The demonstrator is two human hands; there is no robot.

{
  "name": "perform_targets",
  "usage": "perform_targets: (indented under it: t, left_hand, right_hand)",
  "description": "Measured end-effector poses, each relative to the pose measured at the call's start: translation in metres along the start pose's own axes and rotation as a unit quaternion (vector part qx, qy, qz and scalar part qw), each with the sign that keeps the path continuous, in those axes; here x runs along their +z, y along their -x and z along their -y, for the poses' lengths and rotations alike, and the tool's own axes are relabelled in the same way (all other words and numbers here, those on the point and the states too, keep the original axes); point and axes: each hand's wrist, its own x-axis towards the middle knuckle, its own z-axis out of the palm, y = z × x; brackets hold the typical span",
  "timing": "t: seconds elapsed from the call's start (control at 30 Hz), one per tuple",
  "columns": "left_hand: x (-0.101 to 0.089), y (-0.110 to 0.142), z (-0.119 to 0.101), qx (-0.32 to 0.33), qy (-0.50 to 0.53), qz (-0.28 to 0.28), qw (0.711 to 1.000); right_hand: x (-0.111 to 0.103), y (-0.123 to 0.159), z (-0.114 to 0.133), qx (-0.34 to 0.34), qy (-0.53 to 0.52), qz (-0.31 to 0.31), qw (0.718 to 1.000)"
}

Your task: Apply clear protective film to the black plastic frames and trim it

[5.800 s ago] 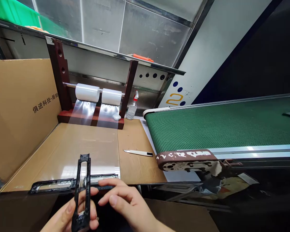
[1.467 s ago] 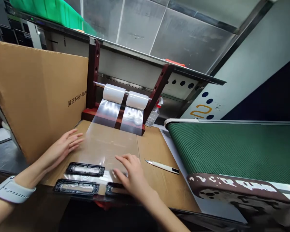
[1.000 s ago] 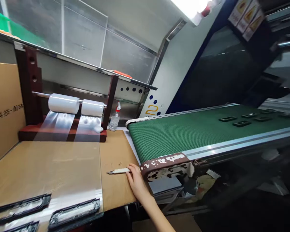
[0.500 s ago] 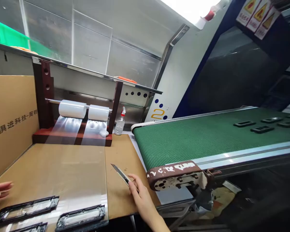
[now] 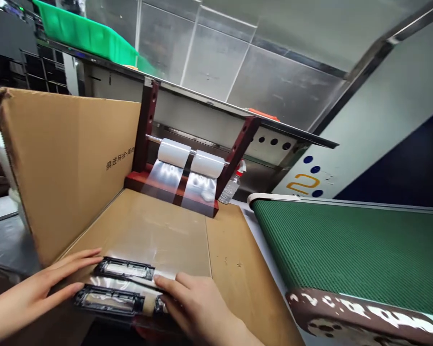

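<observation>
Right hand [image 5: 205, 305], low in my view, has its fingers closed around a slim utility knife [image 5: 144, 282], whose narrow end points left along the near edge of the farther black frame [image 5: 126, 269]; from where I watch, the knuckles hide much of the grip. My left hand [image 5: 43, 290] is spread, fingers extended, with nothing held: its fingertips are at the left end of that frame and its thumb is at the left end of the nearer black frame [image 5: 110, 302], though I can't tell how firmly they press. Both frames lie flat, just apart, near the bench edge, and a third dark piece [image 5: 159, 304] is partly hidden beneath my right fingers. Beyond them, a clear sheet [image 5: 166, 235] covers cardboard, with a green conveyor belt [image 5: 346, 245] to the right and an upright cardboard panel [image 5: 72, 163] to the left. Farther back, a red-brown stand [image 5: 137, 181] carries two film rolls [image 5: 173, 153], with a spray bottle [image 5: 230, 189] just beside it.
</observation>
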Motion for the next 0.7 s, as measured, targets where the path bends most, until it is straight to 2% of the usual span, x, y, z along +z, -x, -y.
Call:
perform_targets:
  t: [0.1,0.23,0.47,0.7]
  left_hand:
    - [-0.003,-0.004,0.0,-0.022,-0.006,0.088,0.996]
    - [-0.008,-0.007,-0.014,-0.049,-0.03,0.154,0.986]
    - [-0.015,-0.011,-0.04,-0.077,-0.074,0.218,0.97]
    - [-0.014,-0.013,-0.04,-0.077,-0.09,0.217,0.969]
  right_hand:
    - [0.01,-0.025,0.008,-0.043,0.057,0.02,0.997]
    - [0.017,-0.049,0.015,-0.063,0.089,0.052,0.993]
    - [0.015,-0.064,0.022,-0.107,0.108,0.096,0.984]
    - [0.014,-0.059,0.013,-0.092,0.088,0.073,0.989]
